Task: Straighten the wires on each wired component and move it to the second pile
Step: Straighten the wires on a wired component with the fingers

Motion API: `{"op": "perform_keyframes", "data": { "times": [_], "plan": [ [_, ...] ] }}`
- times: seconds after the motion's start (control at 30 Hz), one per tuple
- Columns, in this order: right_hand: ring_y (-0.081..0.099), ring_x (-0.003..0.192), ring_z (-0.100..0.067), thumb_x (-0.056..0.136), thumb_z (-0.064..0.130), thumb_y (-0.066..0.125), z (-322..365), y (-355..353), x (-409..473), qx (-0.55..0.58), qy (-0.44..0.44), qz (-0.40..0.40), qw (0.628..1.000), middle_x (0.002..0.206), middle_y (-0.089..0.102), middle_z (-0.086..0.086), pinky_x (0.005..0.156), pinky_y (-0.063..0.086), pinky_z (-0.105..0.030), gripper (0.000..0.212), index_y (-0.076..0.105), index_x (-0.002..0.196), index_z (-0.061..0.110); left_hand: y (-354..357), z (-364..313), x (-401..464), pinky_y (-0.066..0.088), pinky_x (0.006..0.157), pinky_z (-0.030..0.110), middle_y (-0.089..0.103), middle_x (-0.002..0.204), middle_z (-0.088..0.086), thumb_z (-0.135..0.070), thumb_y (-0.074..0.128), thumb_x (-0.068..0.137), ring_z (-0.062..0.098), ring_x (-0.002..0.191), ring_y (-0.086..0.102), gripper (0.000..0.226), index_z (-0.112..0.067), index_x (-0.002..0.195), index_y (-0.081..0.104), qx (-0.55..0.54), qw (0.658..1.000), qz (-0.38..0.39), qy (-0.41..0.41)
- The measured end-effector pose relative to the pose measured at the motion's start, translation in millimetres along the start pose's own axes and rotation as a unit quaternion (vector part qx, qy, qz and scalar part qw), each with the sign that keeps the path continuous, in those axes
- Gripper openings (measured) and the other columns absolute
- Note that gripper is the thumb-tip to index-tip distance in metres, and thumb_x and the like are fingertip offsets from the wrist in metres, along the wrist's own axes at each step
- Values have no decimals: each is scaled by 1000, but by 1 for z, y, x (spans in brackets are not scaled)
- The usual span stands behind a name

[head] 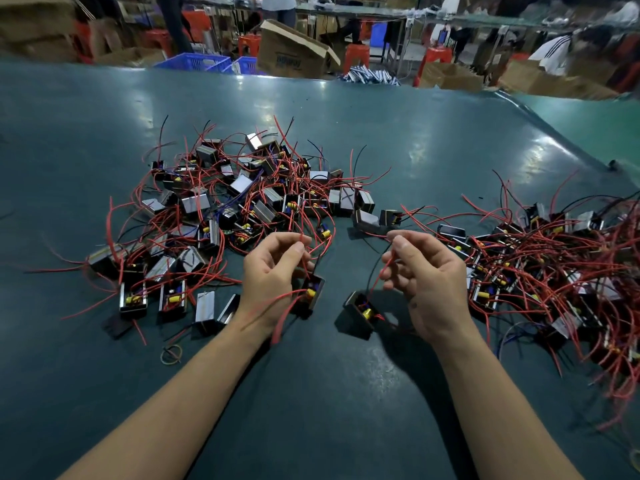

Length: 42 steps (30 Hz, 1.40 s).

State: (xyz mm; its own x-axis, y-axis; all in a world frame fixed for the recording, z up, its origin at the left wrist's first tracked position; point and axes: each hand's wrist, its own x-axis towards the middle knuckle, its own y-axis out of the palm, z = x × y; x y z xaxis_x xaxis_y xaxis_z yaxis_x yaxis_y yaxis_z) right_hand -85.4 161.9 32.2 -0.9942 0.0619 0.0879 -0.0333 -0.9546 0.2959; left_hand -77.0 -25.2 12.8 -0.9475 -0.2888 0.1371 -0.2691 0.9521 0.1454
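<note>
two small boxed components are in hand at once, both hanging just above the green table (pixel 381 133) between the piles. the left hand (pixel 273 271) pinches a red wire between thumb and forefinger, its component (pixel 311 292) dangling just beside the palm; the right hand (pixel 422 282) has its fingers curled round the red wire of the other component (pixel 360 315). the unsorted pile (pixel 235 209) lies ahead to the left, the second pile (pixel 554 271) to the right. each piece looks light enough to swing from its leads, the case hard, the wires thin, springy and easily kinked. better to hold near where the leads leave the case and draw the fingers outward, since pulling hard on one wire might strain its joint.
</note>
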Motion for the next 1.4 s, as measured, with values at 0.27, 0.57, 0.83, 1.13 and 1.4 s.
{"op": "perform_keyframes", "data": {
  "times": [0.27,0.57,0.83,1.13,1.4],
  "plan": [
    [59,53,-17,94,5,58,-3,-3,0,-6,2,-3,1000,68,63,-7,44,49,-23,13,70,90,8,0,-1,-1,56,62,31,66,71,7,2,50,97,23,65,65,16,-3,89,63,-29,999,14,-11],
    [60,62,-18,92,5,61,-9,-2,1,-50,4,-17,999,75,65,-5,44,49,-22,12,70,85,10,0,-10,-4,56,60,36,70,79,5,0,53,96,18,58,63,14,-6,90,64,10,999,22,28],
    [59,54,-12,93,6,60,-12,-2,1,-52,23,6,998,72,66,-5,41,45,-20,13,69,84,9,-34,-74,76,60,66,30,73,90,2,-11,61,94,12,71,71,13,-15,103,69,228,957,-77,163],
    [59,55,-11,93,7,60,-15,-4,2,-65,19,12,998,72,66,-4,42,47,-22,13,70,86,9,-34,-58,118,46,97,43,62,113,12,-7,60,86,30,110,55,24,-11,109,68,655,721,109,198],
    [58,55,-11,93,7,59,-16,-6,1,-58,25,12,998,72,66,-6,44,46,-22,15,70,84,11,-29,-44,108,52,81,40,58,101,6,-19,73,78,29,100,56,18,-12,91,64,732,646,182,117]
  ]
}}
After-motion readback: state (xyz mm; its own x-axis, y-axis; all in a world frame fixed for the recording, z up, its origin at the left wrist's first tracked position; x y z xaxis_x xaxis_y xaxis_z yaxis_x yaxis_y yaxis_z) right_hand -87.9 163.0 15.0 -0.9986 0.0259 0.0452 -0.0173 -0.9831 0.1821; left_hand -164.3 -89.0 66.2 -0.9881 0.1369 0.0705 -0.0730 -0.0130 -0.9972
